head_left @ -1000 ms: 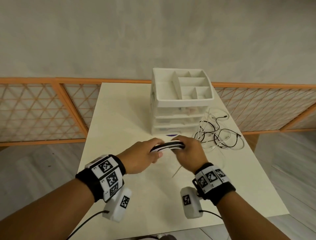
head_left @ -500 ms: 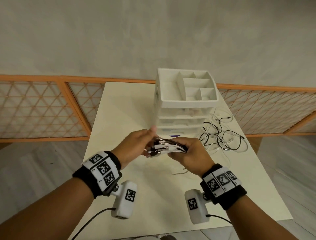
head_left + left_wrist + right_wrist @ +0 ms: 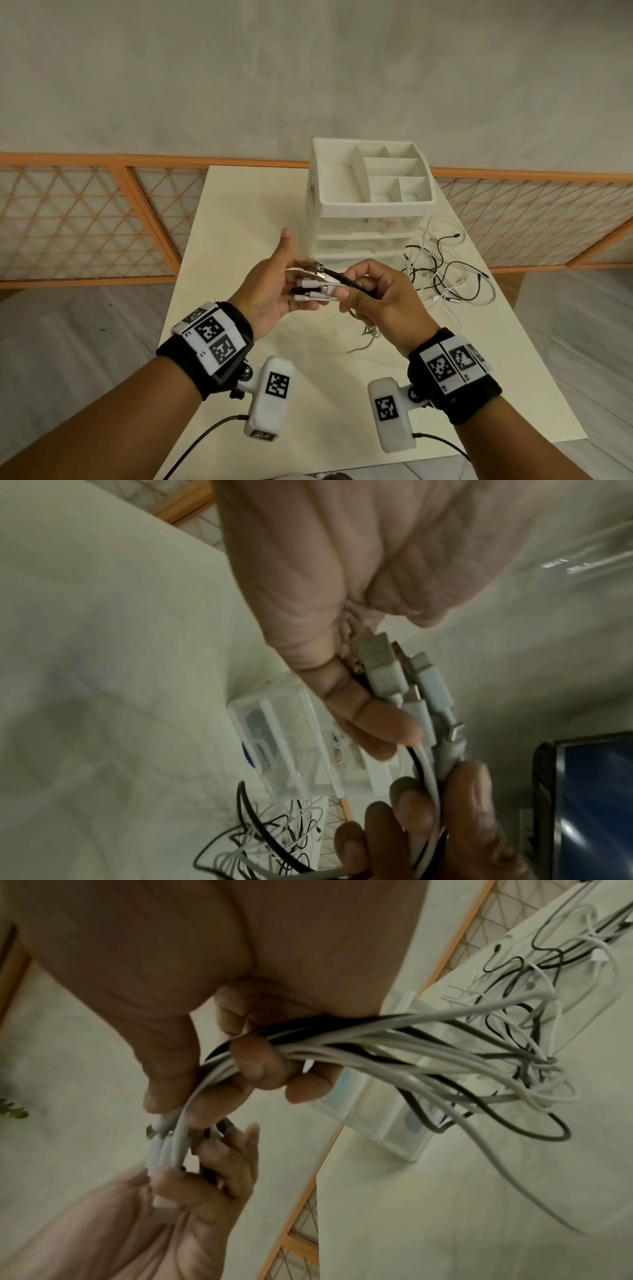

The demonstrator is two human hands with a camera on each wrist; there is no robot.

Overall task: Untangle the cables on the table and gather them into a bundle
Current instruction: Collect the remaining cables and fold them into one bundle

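A: In the head view, what is being held?

B: A bunch of thin black and white charging cables (image 3: 334,286) is being gripped by the curled right hand (image 3: 380,301) above the cream table (image 3: 239,212). The left hand (image 3: 270,291), closed around the bunch a second ago, is now being opened, its palm pressed against the plug ends. So the ends are probably being squared up.

A: And the left wrist view?

B: The metal plugs (image 3: 383,658) are being touched by the flattened palm.

A: The right wrist view?

B: The cords (image 3: 342,1042) are being clamped by fingers (image 3: 260,1061), while loose tails are being trailed to the tangle (image 3: 445,274) lying right of the white plastic drawer organiser (image 3: 370,192), so untangling is being left unfinished.
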